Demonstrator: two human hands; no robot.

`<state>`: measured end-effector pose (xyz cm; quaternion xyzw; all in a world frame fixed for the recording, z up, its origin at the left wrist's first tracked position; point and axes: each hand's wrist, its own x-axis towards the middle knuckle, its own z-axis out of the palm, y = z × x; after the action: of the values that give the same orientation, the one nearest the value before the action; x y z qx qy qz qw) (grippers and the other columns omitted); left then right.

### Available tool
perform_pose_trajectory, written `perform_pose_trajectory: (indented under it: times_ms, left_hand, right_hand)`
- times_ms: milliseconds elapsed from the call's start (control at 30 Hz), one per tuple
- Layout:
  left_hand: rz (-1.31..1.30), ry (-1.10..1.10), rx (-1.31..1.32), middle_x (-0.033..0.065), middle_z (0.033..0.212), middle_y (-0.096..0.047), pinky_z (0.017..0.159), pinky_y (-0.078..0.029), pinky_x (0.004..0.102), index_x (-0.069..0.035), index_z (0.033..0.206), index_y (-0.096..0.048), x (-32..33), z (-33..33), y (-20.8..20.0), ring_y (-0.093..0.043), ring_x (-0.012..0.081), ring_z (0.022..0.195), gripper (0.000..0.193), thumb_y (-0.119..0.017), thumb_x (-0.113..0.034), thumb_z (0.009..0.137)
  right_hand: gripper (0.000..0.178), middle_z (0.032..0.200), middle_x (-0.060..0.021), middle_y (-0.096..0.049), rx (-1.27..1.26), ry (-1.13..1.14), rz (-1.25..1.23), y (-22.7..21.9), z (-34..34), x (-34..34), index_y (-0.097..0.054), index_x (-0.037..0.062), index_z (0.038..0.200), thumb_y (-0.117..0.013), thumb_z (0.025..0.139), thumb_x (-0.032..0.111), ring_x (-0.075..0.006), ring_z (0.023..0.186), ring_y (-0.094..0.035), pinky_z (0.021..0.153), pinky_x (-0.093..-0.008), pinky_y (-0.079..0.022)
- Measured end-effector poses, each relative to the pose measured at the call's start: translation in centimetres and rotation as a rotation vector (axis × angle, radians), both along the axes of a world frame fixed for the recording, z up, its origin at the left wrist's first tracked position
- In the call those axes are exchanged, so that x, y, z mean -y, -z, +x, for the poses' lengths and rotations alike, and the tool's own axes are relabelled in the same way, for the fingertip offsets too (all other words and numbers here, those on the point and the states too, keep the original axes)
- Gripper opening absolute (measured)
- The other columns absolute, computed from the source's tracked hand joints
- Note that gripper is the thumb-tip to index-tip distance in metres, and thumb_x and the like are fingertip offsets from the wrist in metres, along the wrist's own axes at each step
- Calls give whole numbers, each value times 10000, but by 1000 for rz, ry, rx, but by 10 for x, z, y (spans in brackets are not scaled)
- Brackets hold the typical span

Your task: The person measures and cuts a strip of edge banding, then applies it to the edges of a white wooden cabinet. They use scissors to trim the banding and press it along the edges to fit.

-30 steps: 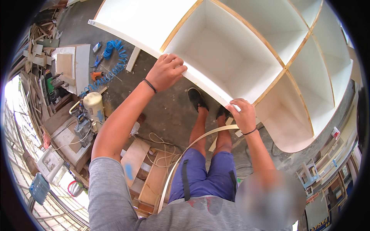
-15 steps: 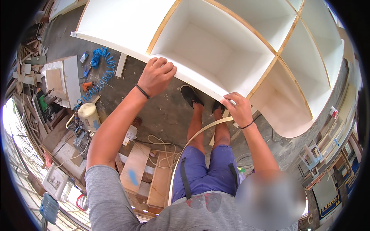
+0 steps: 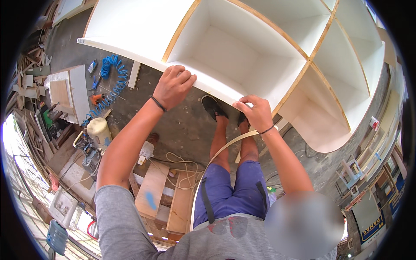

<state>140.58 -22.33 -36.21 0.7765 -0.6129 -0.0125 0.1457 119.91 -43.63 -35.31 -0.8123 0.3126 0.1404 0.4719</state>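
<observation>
A large white shelf cabinet [image 3: 236,58] with open square compartments fills the upper part of the view, its dividers edged in bare wood colour. On its near edge my left hand [image 3: 174,86] is closed, fingers curled over the rim and thumb hidden. Farther right along the same edge, my right hand [image 3: 256,111] is closed too, thumb and fingers pinching at a thin strip of edge banding. The loose length of that edge banding strip [image 3: 225,148] bows down from beside my right wrist, past my legs to the lower left. The exact contact under my fingers is hidden.
Left on the floor lie a coiled blue air hose [image 3: 113,71], an orange tool [image 3: 97,99] and a white board [image 3: 79,93]. A cream tank [image 3: 99,132] stands nearer me. Boards [image 3: 151,190] and a loose cord [image 3: 184,167] lie left of my legs.
My right hand has slid left and slightly nearer the left hand along the cabinet edge. The strip's loose end has shifted with it. My left hand stays at nearly the same place.
</observation>
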Motion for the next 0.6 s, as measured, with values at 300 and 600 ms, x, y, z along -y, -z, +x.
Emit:
perform_pose_trajectory:
  times_ms: [300, 600]
  left_hand:
    - [4, -64, -7, 23, 945, -563, 880, -456, 357, -87, 1008, -631, -5, -3, 2, -533, 233, 996, 288, -672, -153, 731]
    - [80, -129, 43, 56, 1021, -601, 913, -470, 352, -77, 1003, -612, -65, 90, -18, -565, 232, 1025, 250, -674, -145, 771]
  right_hand:
    - [338, 787, -119, -655, 146, -32, -46, 11, 70, -47, -686, 57, 790, -691, 788, 395, -320, 735, -622, 654, -399, -481]
    - [290, 741, -116, -631, 244, 20, 1, 13, 75, -58, -670, 6, 790, -733, 788, 290, -274, 684, -595, 646, -340, -461]
